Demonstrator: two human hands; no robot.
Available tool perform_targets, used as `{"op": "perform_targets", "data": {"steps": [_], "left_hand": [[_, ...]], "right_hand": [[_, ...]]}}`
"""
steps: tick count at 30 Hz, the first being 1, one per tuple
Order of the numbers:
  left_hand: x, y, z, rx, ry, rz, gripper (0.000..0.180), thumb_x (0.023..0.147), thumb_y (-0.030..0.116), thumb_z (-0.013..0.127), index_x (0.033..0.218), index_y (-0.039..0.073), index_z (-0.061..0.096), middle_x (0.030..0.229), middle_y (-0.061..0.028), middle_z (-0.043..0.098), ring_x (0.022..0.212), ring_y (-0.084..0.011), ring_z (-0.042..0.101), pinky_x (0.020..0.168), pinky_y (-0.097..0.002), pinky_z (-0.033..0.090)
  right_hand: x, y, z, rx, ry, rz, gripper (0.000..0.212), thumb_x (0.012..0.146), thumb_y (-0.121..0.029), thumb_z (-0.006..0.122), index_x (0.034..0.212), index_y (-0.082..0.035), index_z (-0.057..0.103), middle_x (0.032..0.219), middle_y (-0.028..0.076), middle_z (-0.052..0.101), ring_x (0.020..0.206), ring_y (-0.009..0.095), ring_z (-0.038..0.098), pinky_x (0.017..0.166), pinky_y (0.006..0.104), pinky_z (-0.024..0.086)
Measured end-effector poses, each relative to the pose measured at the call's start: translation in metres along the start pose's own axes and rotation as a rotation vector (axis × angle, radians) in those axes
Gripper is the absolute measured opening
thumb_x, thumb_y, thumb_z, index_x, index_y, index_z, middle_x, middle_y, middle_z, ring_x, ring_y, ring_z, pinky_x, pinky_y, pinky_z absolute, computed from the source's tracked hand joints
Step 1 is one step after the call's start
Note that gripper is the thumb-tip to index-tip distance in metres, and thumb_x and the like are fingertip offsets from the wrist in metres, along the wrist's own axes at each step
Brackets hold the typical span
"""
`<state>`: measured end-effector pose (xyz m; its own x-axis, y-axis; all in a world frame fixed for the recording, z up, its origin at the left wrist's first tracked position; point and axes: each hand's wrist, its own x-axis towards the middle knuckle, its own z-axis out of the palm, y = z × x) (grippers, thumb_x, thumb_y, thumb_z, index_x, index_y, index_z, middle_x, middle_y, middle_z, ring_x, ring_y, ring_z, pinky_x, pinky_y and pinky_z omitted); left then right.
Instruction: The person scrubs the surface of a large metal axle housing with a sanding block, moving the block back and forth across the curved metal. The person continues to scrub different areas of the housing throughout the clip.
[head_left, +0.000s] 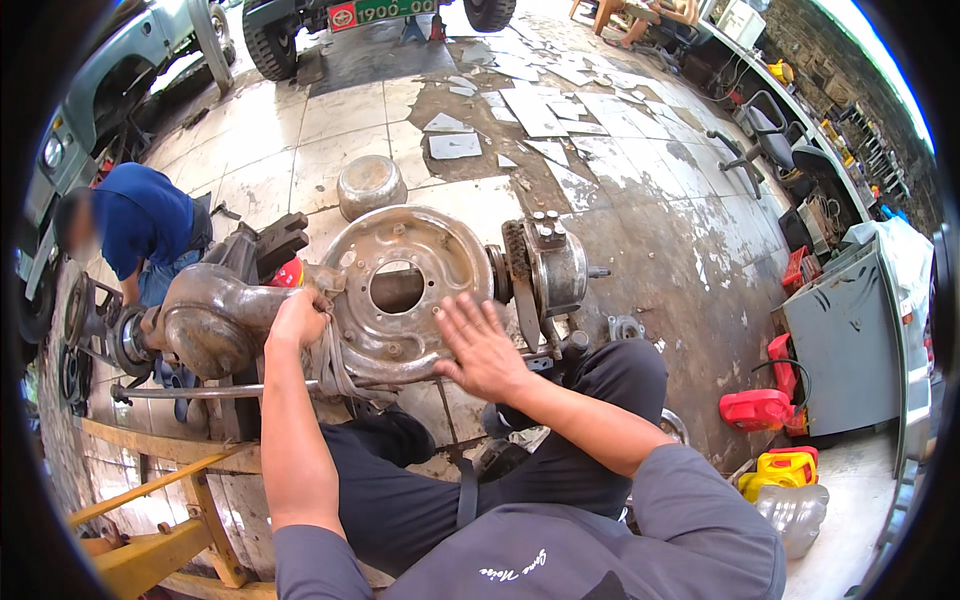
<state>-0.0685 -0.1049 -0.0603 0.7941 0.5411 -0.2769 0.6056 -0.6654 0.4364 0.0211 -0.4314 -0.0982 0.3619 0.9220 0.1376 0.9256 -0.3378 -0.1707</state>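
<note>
Head view: metal disc (452,255) could tip

It sits between the axle housing (212,325) and the hub (560,275). The left hand (300,318) clutches a rag (337,368) at its left edge; the right hand (487,352) spreads open by its right rim. Uneven pressure might topple it.

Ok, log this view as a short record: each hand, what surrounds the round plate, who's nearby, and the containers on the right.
Left hand: fingers curled on a grey cloth, by the plate's left edge
Right hand: open, fingers spread, over the plate's lower right; contact unclear
Round metal plate: dull, with a large hole in the middle
Left of plate: rounded metal housing
Right of plate: metal hub
Beyond plate: metal drum on the floor
Nearby: person in blue shirt, left
Containers: red can, yellow can, clear jug
</note>
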Motion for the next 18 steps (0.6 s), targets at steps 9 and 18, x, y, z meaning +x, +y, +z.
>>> {"op": "perform_targets", "data": {"steps": [9,18], "left_hand": [[-0.001,0.004,-0.003,-0.006,-0.037,-0.046,0.027,0.079,0.015,0.076,0.105,0.006,0.073,0.105,-0.0210,0.071,0.105,-0.0329,0.068,0.093,-0.0411,0.051],[-0.003,0.005,-0.005,-0.011,-0.049,-0.063,0.027,0.080,0.015,0.076,0.106,0.006,0.072,0.105,-0.0199,0.072,0.104,-0.0323,0.068,0.093,-0.0401,0.051]], "right_hand": [[-0.007,-0.004,-0.001,0.100,-0.080,-0.217,0.072,0.103,-0.056,0.032,0.154,-0.005,0.033,0.163,0.013,0.026,0.154,0.030,0.013,0.124,0.0482,0.004],[0.006,0.014,0.000,0.055,0.024,0.076,0.075,0.103,-0.059,0.028,0.157,-0.008,0.027,0.165,0.012,0.021,0.154,0.030,0.010,0.124,0.0487,0.004]]}}
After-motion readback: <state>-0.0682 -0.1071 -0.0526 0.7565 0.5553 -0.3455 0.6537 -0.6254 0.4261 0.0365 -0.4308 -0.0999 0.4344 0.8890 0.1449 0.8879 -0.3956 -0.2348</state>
